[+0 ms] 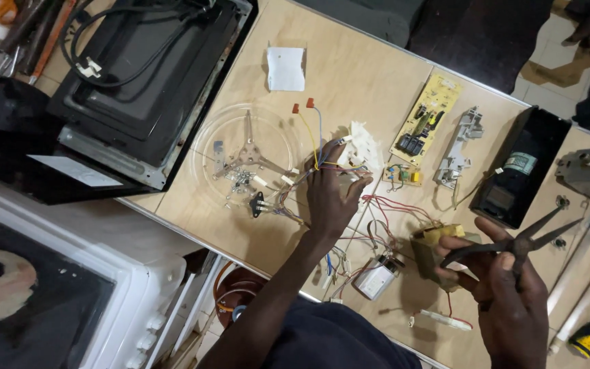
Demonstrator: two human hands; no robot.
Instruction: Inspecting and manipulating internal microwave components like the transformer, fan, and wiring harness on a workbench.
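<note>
Gripping dark long-nose pliers (pixel 520 244), jaws parted, the right hand (pixel 507 287) hovers over a wooden counter (pixel 370 75). Left of the pliers, the left hand (pixel 332 195) rests with fingers spread on a bundle of coloured wires (pixel 322 160), beside a glass turntable plate (pixel 240 154).

**Labels and stickers on the bench, no screens lit**

Not much here, tbh. There's a white rectangular label (pixel 76 171) stuck flat on the black oven casing at the left edge of the table. A small pale green label (pixel 519 162) wraps the cylinder inside the black box on the right. The grey capacitor can (pixel 375 277) near the front edge has a white label panel facing up. No packages, signs or screens I can see.
</note>
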